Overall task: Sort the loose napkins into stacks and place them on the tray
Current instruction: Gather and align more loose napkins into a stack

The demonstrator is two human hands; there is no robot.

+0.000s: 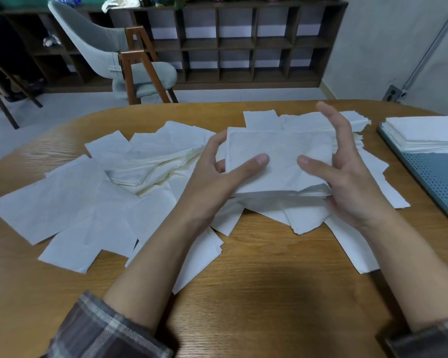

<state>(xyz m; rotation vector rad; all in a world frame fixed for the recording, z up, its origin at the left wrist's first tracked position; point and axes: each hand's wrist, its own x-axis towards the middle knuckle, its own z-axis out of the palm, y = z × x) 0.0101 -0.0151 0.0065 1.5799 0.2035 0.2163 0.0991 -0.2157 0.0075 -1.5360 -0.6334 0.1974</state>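
Observation:
A squared-up stack of white napkins [277,161] is held above the table between both hands. My left hand [217,174] grips its left edge, thumb on top and fingers curled round the far corner. My right hand [347,177] cups the right edge, thumb lying on top and fingers raised along the side. Loose white napkins [70,208] lie scattered across the wooden table [269,293], with an untidy heap [155,161] left of centre. A grey-blue perforated tray [437,177] at the right edge carries one neat napkin stack [424,133].
More napkins [308,120] are piled behind the held stack. A grey upholstered chair [114,52] with wooden legs and a dark cubby shelf [243,42] stand beyond the table's far edge. Bare wood shows near the front edge.

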